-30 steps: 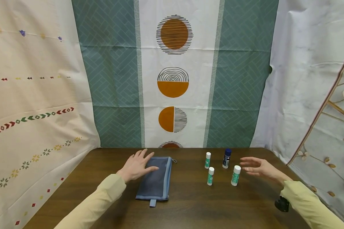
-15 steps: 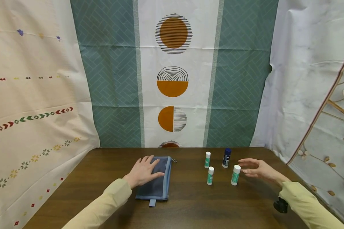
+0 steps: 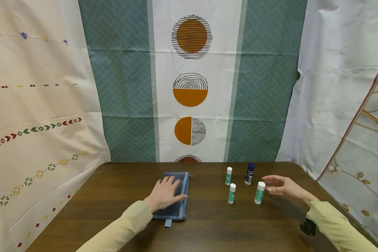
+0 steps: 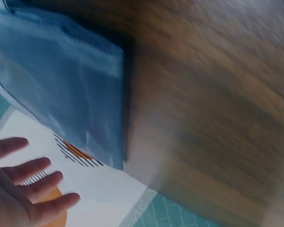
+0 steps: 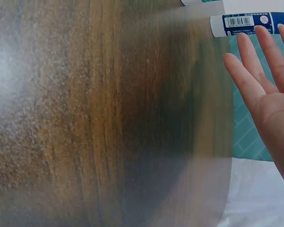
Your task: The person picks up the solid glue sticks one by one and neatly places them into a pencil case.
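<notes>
A blue-grey zip pouch (image 3: 173, 211) lies on the left half of the table, its zipper along the right side. My left hand (image 3: 165, 192) hovers over it with fingers spread and holds nothing; the left wrist view shows the pouch (image 4: 71, 75) beyond the loose fingers. On the right, my right hand (image 3: 285, 187) is held beside a large green-and-white glue stick (image 3: 259, 193), fingers relaxed and nothing in them. Two smaller green glue sticks (image 3: 228, 176) and a navy-capped glue stick (image 3: 249, 174) stand upright close by. The navy one (image 5: 248, 24) also shows behind the fingertips in the right wrist view.
The dark wooden table (image 3: 208, 231) ends at a hanging cloth (image 3: 192, 105) with orange and striped circles. Cream cloth (image 3: 44, 122) borders the left side and a white floral cloth (image 3: 334, 105) the right. A black band (image 3: 308, 225) sits at the right wrist.
My left hand has moved right and slightly nearer, from the pouch's left edge to over its middle. The right hand has shifted slightly left toward the large glue stick. The pouch and glue sticks stay put.
</notes>
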{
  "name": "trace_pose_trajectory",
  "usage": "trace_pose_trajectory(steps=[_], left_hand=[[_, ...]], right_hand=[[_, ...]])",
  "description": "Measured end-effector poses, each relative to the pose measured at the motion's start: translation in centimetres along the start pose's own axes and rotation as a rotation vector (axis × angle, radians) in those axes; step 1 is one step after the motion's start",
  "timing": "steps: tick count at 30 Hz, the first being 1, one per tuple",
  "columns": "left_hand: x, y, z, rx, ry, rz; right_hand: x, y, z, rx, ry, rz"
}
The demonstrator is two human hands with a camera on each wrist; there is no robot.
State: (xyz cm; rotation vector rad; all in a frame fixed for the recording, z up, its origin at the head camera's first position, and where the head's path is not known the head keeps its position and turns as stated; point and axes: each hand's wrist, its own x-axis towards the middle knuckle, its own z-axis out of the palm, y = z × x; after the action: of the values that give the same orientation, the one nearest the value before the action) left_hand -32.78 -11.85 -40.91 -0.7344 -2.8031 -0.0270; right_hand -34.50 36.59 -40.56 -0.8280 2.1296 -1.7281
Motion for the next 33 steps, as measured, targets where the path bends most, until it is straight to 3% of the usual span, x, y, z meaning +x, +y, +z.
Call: trace_pose_trajectory(steps=[9,33], left_hand=[[0.2,1.1,0.8,-0.004,0.013,-0.069],[1.0,2.4,1.1,-0.092,-0.017,-0.106]], right_hand=[[0.0,0.5,-0.2,0.033,-0.008,0.016],[0.3,0.8,1.0,0.033,0.015,0.022]])
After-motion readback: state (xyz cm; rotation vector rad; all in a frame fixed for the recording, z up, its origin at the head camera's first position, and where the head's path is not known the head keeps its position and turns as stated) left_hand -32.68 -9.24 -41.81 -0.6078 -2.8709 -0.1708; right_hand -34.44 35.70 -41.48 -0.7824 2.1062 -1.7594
